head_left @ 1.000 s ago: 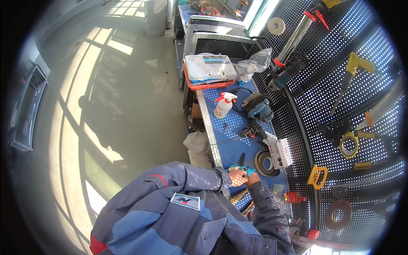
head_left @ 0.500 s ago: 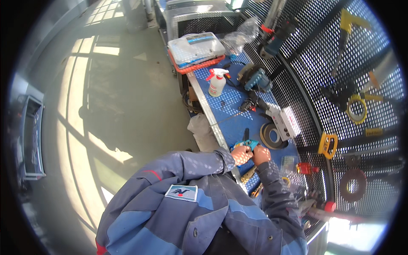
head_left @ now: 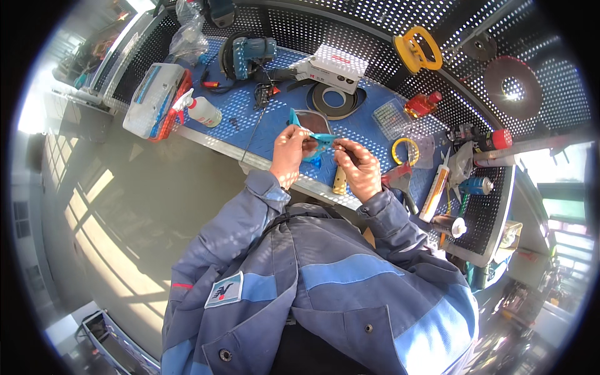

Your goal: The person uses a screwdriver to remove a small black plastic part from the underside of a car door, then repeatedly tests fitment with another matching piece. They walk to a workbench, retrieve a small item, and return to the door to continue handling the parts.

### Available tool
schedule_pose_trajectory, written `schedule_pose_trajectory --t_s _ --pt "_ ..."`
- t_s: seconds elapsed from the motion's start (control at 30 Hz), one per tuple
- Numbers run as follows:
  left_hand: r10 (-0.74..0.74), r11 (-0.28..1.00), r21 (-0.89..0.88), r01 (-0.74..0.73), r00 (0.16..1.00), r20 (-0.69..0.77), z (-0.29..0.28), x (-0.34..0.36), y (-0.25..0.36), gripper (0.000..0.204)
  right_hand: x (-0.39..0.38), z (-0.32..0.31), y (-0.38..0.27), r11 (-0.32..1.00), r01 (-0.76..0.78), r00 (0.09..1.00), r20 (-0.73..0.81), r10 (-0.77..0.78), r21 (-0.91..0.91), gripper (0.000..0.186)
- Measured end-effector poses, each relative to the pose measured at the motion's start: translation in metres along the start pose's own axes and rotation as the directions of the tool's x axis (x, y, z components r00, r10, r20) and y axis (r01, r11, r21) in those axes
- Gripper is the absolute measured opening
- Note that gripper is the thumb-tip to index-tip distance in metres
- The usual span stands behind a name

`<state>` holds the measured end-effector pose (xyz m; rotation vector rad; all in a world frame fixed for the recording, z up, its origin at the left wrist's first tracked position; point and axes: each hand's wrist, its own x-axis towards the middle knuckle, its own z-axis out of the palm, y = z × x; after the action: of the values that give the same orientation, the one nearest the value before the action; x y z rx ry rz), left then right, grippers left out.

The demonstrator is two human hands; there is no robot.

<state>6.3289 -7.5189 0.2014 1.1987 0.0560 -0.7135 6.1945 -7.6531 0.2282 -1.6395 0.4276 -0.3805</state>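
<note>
Above the near edge of the blue bench, my left hand (head_left: 288,155) is closed on a blue plastic packet (head_left: 321,140) with a darker, see-through-looking part at its back. My right hand (head_left: 360,167) is closed in a pinch at the packet's right end. Whatever lies between its thumb and finger is too small to make out. Just below, between the hands, a yellowish tool handle (head_left: 339,181) rests at the bench edge. Beyond the packet lies a dark coiled band (head_left: 336,100), with a white box (head_left: 339,65) behind it.
Left on the bench stand a spray bottle (head_left: 205,112), a clear-lidded case (head_left: 150,100) and a circular saw (head_left: 250,55). At right are a yellow tape roll (head_left: 405,151), a red bottle (head_left: 422,104), a sealant tube (head_left: 435,194) and cans (head_left: 476,185). A perforated panel (head_left: 369,25) rises behind.
The view has swung to the right, showing more of the bench's right end. My hands have come apart a little, with the blue packet stretched between them.
</note>
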Motion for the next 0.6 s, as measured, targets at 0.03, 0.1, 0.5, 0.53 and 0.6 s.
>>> schedule_pose_trajectory --t_s 0.03,0.1,0.5,0.53,0.6 --pt "0.030 0.997 -0.067 -0.029 1.000 0.009 0.009 0.004 0.006 0.015 -0.008 -0.005 0.005 0.979 -0.005 1.000 -0.009 0.008 0.205 0.027" --pt "0.021 0.999 -0.038 -0.019 0.999 0.036 0.027 0.018 0.022 0.012 -0.019 -0.014 0.014 0.950 -0.036 0.999 -0.026 0.046 0.310 0.029" --pt "-0.046 0.966 0.258 -0.017 0.971 0.233 0.069 0.096 0.008 0.022 -0.046 -0.038 -0.012 0.789 -0.281 0.959 0.124 0.256 0.546 0.033" --pt "-0.041 0.988 0.152 -0.001 0.961 0.273 0.050 0.084 -0.011 0.016 -0.047 -0.037 -0.025 0.751 -0.325 0.946 0.192 0.262 0.575 0.034" --pt "0.028 0.998 0.045 -0.040 0.971 0.236 0.011 0.059 -0.055 0.015 -0.045 -0.031 -0.059 0.755 -0.315 0.928 0.352 0.119 0.575 0.034"
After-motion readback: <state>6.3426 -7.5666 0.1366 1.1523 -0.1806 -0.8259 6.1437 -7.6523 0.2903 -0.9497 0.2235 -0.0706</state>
